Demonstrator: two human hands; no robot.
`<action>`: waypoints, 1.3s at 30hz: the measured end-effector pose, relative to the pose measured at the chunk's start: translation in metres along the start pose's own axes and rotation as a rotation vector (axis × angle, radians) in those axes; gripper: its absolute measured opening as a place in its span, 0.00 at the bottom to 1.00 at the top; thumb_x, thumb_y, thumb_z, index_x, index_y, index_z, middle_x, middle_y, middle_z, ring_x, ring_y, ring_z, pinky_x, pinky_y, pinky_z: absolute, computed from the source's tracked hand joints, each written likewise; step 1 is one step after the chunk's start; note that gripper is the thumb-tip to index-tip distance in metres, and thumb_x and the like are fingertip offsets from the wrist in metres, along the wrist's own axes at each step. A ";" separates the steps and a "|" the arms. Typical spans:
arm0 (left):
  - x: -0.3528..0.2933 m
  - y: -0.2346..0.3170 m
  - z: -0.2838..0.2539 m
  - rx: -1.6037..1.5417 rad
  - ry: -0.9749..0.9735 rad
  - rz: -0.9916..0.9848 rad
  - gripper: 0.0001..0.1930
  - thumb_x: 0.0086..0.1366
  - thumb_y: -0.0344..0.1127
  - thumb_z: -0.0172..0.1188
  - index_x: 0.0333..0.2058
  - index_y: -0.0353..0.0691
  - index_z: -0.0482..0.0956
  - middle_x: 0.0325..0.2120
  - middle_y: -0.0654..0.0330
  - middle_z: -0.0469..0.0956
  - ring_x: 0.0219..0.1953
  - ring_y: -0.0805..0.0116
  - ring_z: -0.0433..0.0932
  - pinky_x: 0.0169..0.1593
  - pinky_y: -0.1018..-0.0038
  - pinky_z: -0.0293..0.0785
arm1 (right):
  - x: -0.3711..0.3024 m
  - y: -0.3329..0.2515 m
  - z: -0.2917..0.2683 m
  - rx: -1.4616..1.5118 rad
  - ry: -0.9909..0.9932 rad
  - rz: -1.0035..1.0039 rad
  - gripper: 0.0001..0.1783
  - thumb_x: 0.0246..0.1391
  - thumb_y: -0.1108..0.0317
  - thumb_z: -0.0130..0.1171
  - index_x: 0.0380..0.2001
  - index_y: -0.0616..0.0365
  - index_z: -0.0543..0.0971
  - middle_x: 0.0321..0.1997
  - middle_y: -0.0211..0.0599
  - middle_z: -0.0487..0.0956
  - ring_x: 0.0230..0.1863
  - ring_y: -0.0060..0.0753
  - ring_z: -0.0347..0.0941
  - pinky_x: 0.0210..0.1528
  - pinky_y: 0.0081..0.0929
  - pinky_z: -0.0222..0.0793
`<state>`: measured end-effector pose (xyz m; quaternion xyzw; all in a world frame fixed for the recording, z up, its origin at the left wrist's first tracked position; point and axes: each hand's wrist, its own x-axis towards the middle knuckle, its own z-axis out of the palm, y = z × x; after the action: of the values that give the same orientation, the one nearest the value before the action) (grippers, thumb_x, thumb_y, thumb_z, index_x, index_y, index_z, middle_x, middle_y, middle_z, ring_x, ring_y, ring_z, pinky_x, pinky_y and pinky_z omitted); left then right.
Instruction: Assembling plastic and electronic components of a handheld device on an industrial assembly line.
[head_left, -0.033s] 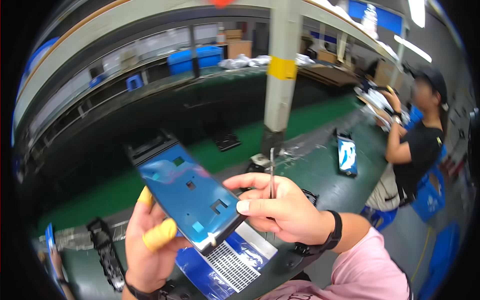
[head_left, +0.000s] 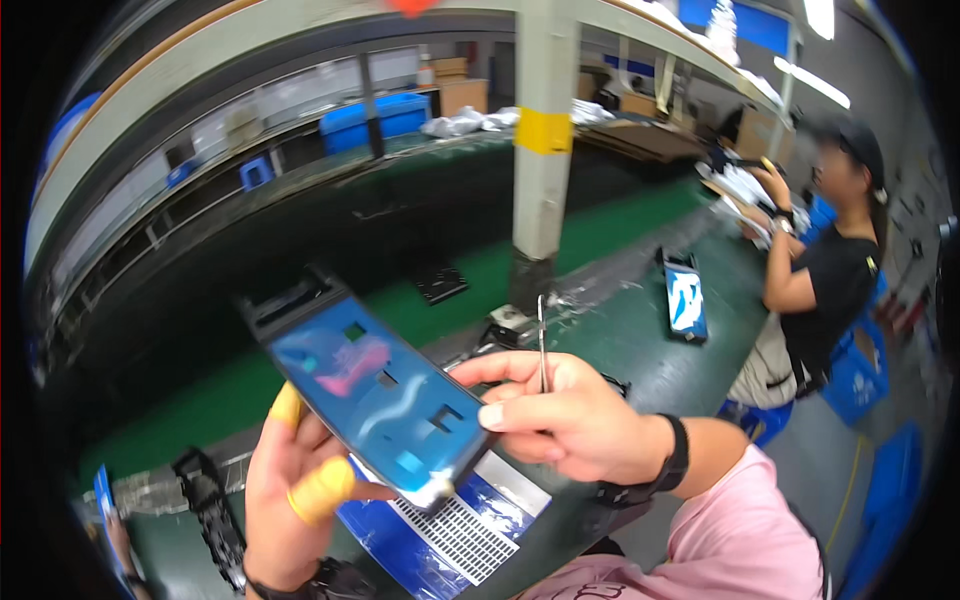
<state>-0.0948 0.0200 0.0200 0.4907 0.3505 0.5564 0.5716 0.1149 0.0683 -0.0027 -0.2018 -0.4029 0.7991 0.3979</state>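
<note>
The green counter (head_left: 625, 335) is spread along the near side of the view, and beyond it a cream pillar (head_left: 545, 190) is marked by a yellow band. At the far right end, a co-worker (head_left: 830, 265) in a black top and cap is seen with hands raised near white wrapping. In front of the wearer, a rectangular black panel (head_left: 375, 385) faced with blue film is held up above the counter, tilted, its face turned upward and pierced by small cut-outs. Its lower left edge is supported by the left grip (head_left: 280, 505), which is closed around it. The right grip (head_left: 575, 420) is curled at the panel's right edge, the edge being met by the thumb, while tweezers (head_left: 542, 335) are kept among its folded fingers. Beneath the panel, a sheet of small white labels (head_left: 460, 540) is laid over blue film. To the left of it, a skeletal black frame (head_left: 212, 515) is set down on the counter; to the right, well apart, a second blue-faced panel (head_left: 685, 300) is laid. Two digits of the left grip are covered by yellow finger cots (head_left: 320, 490)
</note>
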 end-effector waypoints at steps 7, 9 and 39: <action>-0.060 0.079 -0.012 1.010 -1.231 0.140 0.18 0.52 0.28 0.53 0.44 0.36 0.68 0.46 0.48 0.65 0.49 0.55 0.65 0.51 0.65 0.60 | -0.098 -0.028 -0.043 -0.154 0.532 -0.003 0.16 0.41 0.79 0.51 0.38 0.68 0.71 0.23 0.30 0.73 0.11 0.10 0.52 0.12 0.10 0.47; -0.087 0.077 -0.012 0.900 -1.291 0.239 0.24 0.47 0.30 0.55 0.46 0.33 0.65 0.41 0.50 0.70 0.42 0.54 0.69 0.48 0.67 0.64 | -0.127 -0.029 -0.068 -0.165 0.670 -0.163 0.15 0.41 0.79 0.50 0.38 0.68 0.71 0.17 0.27 0.70 0.10 0.11 0.52 0.12 0.11 0.47; -0.132 0.056 -0.051 1.101 -0.558 0.531 0.21 0.47 0.30 0.53 0.42 0.31 0.66 0.34 0.54 0.73 0.32 0.59 0.73 0.38 0.71 0.69 | -0.184 -0.002 -0.152 -0.479 1.041 -0.569 0.13 0.46 0.75 0.48 0.37 0.68 0.71 0.36 0.42 0.75 0.10 0.11 0.55 0.11 0.11 0.48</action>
<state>-0.1774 -0.1067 0.0406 0.9057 0.2897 0.2704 0.1508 0.3241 -0.0044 -0.0913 -0.5320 -0.3623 0.3473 0.6820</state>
